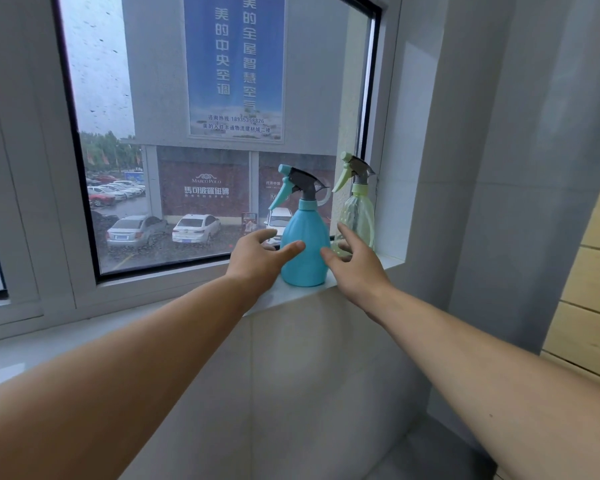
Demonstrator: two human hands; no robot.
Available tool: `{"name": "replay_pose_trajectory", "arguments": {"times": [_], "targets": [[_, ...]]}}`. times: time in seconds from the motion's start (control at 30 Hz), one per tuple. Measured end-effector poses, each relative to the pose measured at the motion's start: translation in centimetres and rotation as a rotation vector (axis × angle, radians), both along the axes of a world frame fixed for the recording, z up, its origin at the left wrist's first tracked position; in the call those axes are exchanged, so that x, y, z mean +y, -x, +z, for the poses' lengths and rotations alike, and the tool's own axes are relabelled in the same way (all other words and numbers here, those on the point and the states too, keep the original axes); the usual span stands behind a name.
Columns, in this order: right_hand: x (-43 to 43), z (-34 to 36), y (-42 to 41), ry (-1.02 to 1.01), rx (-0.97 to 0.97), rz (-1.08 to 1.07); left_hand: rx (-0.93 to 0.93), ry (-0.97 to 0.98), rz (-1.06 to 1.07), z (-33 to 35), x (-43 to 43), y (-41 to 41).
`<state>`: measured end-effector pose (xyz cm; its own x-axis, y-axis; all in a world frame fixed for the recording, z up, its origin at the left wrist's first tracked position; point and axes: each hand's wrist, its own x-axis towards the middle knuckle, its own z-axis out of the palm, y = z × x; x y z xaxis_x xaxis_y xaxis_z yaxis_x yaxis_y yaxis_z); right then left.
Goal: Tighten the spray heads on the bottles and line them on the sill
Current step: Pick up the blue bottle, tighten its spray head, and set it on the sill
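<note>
White sill (284, 296), right end. Left hand (257, 252) spread, thumb against blue bottle (305, 244); right hand (354, 261) spread beside it, gripping nothing. Advisable: clasp body firmly with left, turn collar with right, base flat on sill. Blue bottle upright, long axis vertical, nozzle left. Green bottle (359, 213) just behind-right, upright, nozzle left too.

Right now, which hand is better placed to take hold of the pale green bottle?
Probably the right hand: its open fingers lie in front of the pale green bottle. The left hand is at the far side of the blue bottle, which stands between.
</note>
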<state>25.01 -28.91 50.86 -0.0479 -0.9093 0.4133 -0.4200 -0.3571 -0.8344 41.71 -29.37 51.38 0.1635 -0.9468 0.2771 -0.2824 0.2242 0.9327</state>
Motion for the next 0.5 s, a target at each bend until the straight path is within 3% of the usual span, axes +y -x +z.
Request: {"name": "replay_pose_trajectory", "arguments": {"times": [0.2, 0.37, 0.5], "targets": [[2.7, 0.3, 2.4, 0.011, 0.06, -0.039, -0.074, -0.025, 0.049, 0.7, 2.0, 0.3], [5.5, -1.3, 5.1, -0.057, 0.056, -0.036, 0.048, 0.013, 0.156, 1.0, 4.5, 1.5], [9.6, -5.1, 8.3, -0.105, 0.08, -0.078, 0.075, 0.019, 0.103, -1.2, 7.9, 4.5]]}}
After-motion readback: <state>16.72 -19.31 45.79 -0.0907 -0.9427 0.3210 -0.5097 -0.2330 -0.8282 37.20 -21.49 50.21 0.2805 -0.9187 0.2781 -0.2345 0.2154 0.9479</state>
